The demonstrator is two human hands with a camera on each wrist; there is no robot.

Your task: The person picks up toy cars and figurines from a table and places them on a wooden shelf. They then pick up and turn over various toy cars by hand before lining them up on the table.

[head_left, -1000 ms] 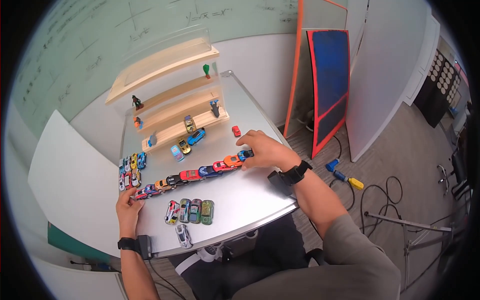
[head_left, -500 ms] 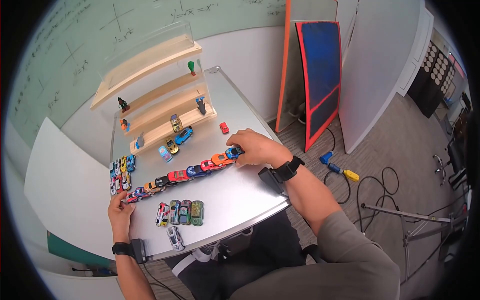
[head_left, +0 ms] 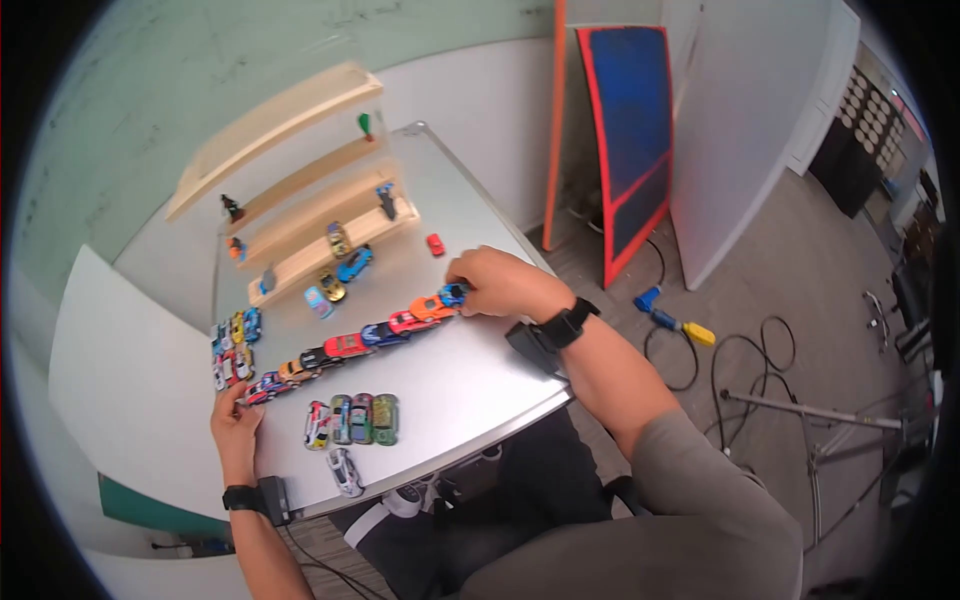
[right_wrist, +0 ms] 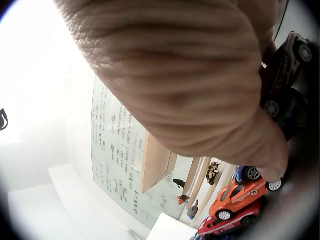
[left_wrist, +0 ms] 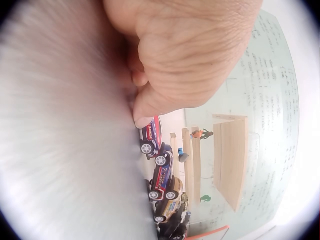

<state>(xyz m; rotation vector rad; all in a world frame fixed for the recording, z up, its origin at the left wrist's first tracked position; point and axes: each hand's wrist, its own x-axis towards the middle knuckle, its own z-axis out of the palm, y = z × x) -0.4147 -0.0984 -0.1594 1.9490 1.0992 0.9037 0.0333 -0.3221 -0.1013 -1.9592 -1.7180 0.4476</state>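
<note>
A long slanting row of toy cars runs between my hands, set end to end and overlapping, with a red car [head_left: 346,346] near its middle. At its near left end my left hand [head_left: 233,428] pinches a blue-and-red toy car [left_wrist: 151,131], the thumb tip against its end. My right hand [head_left: 510,284] grips the blue toy car [head_left: 453,294] at the far right end, thumb on the near side, other fingers largely hidden. Beside that car is an orange car [right_wrist: 239,195], tilted against a red one.
A wooden shelf [head_left: 330,262] with small figures stands at the back, several cars before it. A small red car [head_left: 435,244] lies behind my right hand. More cars [head_left: 234,345] are grouped at the left edge, and others [head_left: 362,418] near the front.
The head view has shifted, so the table sits further left and higher. My right hand's fingers have drawn in closer around the blue car. The left hand stays at its end.
</note>
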